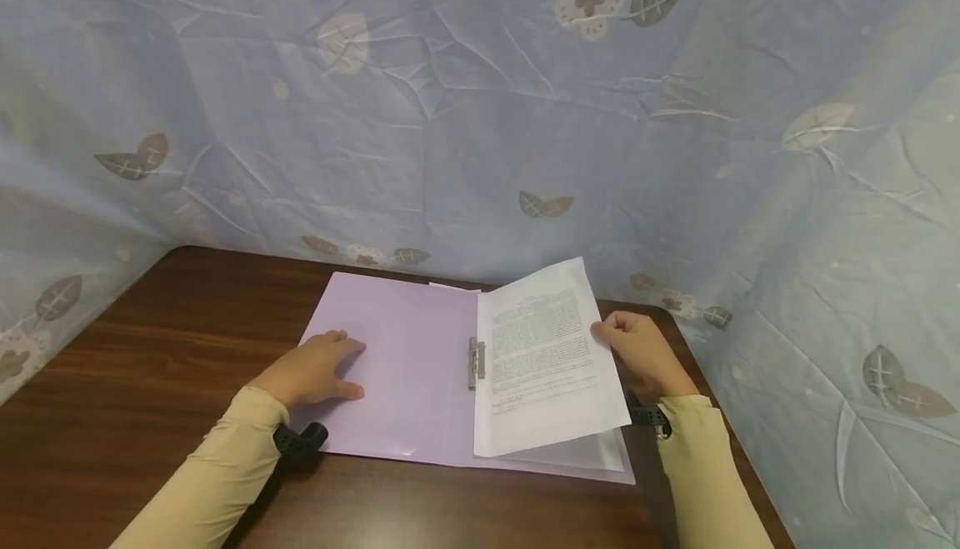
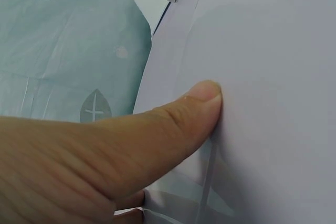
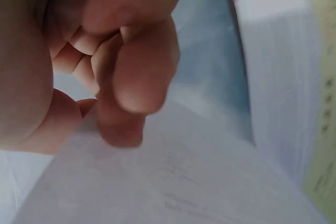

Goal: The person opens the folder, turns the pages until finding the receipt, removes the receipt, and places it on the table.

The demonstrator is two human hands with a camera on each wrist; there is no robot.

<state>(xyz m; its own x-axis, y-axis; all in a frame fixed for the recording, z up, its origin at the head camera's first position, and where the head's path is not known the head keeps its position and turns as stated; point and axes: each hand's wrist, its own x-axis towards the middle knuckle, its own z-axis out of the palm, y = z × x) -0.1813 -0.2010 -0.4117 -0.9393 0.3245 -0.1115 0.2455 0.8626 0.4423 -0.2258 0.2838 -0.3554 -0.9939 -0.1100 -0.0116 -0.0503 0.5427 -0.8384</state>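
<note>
A lilac folder (image 1: 408,341) lies spread open on the table, with a metal clip (image 1: 476,364) near its spine. My left hand (image 1: 315,370) rests on the folder's left cover, fingers and thumb spread; the left wrist view shows the thumb (image 2: 173,119) against the smooth cover. By its right edge, my right hand (image 1: 637,351) pinches a printed sheet of paper (image 1: 540,366), whose right side is raised off the folder. In the right wrist view, thumb and fingers (image 3: 142,77) meet at the paper's edge. Another white sheet (image 1: 592,451) shows beneath it.
The brown wooden table (image 1: 150,349) extends to the left and front. Pale blue leaf-patterned cloth (image 1: 450,132) hangs behind and on both sides. At the right wrist view's edge is a yellow-green printed strip (image 3: 323,77) beside white paper.
</note>
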